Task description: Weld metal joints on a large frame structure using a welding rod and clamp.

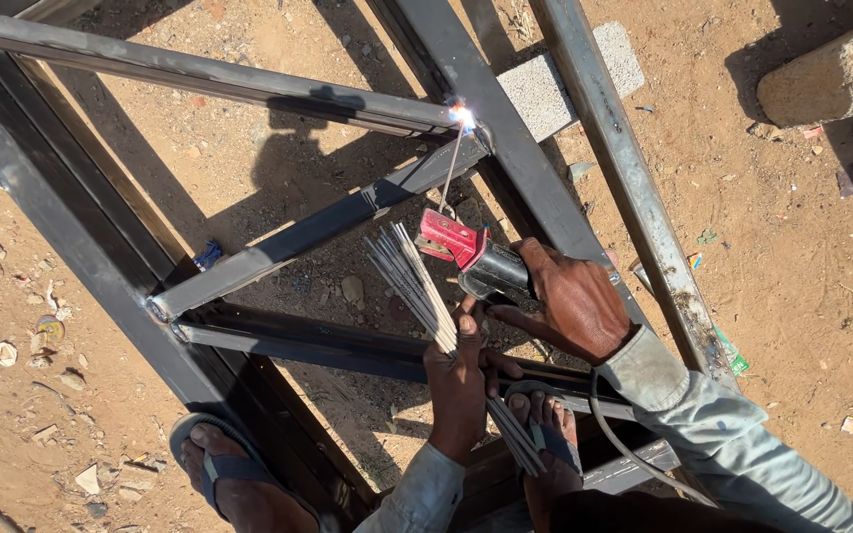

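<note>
My right hand [575,301] grips a red and black electrode holder [471,255]. A thin welding rod [452,170] runs from it up to a bright arc spark [463,116] at a joint of the dark steel frame [298,237]. My left hand [458,380] holds a bundle of several grey welding rods [417,281], fanned upward toward the holder and poking out below the fist. A black cable [609,429] trails from the holder past my right sleeve.
The steel frame lies on sandy ground with scattered stones and litter. Both my feet in sandals [224,469] rest by the frame's lower bars. A grey concrete block [555,84] props the frame at top. A log [831,74] lies top right.
</note>
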